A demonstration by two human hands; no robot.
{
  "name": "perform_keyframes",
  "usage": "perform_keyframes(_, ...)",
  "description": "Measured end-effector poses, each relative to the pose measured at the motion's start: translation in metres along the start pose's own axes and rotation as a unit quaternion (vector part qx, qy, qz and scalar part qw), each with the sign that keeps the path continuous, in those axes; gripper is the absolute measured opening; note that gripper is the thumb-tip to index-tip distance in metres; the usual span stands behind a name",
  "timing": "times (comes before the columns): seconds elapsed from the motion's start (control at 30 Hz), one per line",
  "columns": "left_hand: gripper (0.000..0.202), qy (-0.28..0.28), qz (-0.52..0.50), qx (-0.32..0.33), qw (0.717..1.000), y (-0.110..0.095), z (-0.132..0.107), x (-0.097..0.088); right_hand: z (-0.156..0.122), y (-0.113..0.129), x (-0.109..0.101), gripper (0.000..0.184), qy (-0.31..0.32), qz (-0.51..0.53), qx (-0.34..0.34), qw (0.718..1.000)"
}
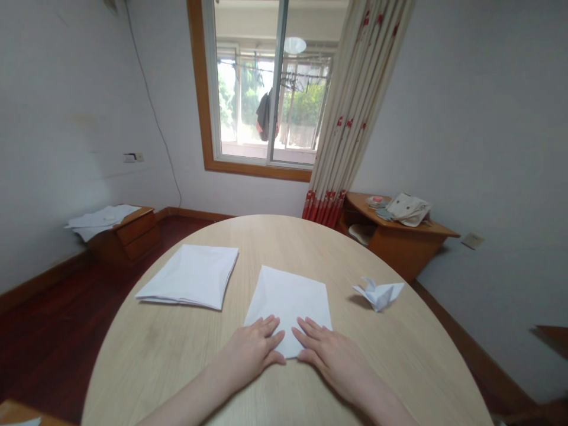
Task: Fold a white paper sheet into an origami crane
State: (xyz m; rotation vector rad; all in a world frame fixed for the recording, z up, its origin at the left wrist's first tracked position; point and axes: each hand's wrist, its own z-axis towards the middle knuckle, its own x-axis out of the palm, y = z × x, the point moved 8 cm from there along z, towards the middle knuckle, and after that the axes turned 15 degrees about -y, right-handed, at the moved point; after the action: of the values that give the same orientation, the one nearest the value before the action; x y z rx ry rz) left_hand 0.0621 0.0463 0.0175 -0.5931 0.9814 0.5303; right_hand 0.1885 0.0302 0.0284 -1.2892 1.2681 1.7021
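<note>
A white sheet of paper [293, 299], apparently folded, lies flat on the round wooden table in front of me. On its near left edge rests my left hand [260, 343], fingers stretched out and thumb on the near side. My right hand [322, 349] presses the near right edge in the same way, its fingers spread. Bare paper shows between the two hands. To the right sits a folded paper crane [379, 294], apart from my right hand. A stack of white paper [190, 275] lies to the left of the sheet.
The round table [177, 361] has a curved edge. Behind it, a corner cabinet [399, 236] carries a cloth bag [409, 209] at the right. A low drawer unit [137, 236] with loose papers stands at the left wall. A curtain [350, 112] hangs beside the window.
</note>
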Motion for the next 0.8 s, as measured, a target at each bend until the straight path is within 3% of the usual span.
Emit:
perform_keyframes(0.17,0.026,0.024,0.035,0.026,0.999,-0.009,0.004,-0.003,0.003,0.0,-0.001,0.044,-0.001,-0.01,0.004,1.0)
perform_keyframes(0.27,0.012,0.027,0.056,-0.014,0.998,-0.006,0.004,-0.007,0.002,0.001,-0.002,0.043,-0.007,-0.01,0.004,1.0)
perform_keyframes(0.37,0.019,0.04,0.069,-0.046,0.996,-0.005,0.002,-0.007,0.0,0.002,-0.004,0.046,-0.013,0.001,0.004,1.0)
perform_keyframes(0.53,0.023,0.075,0.059,-0.042,0.995,-0.009,0.0,-0.003,-0.004,0.001,-0.009,0.059,-0.012,0.021,0.001,1.0)
perform_keyframes(0.8,0.035,0.098,0.035,-0.079,0.991,0.002,-0.001,-0.001,-0.007,-0.008,-0.022,0.051,-0.037,0.073,-0.018,0.996)
